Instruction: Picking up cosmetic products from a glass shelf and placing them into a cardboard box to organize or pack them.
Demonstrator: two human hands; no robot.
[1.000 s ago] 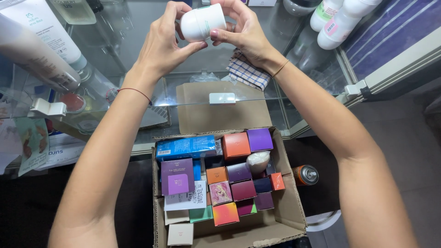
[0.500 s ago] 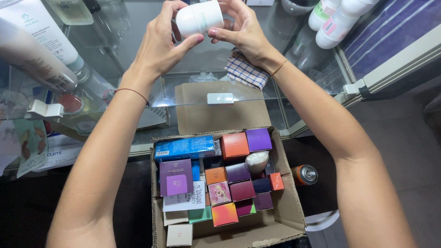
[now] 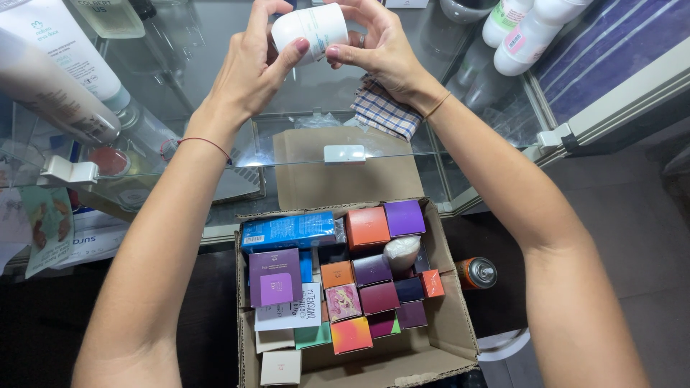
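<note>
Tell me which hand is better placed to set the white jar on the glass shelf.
Probably the left hand: it wraps the white jar from the side and below. The right hand only pinches its end with fingertips, above the checked cloth.

White jar (image 3: 310, 29); checked cloth (image 3: 386, 113); purple box (image 3: 404, 218); orange box (image 3: 367, 227).

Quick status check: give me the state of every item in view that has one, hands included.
White bottle: lifted above the glass counter, gripped by both hands.
Left hand: closed on the bottle.
Right hand: closed on the bottle.
Cardboard box: open, flaps up, packed with small cartons.
Checked cloth: crumpled on the glass.
Orange can: upright beside the box.
</note>
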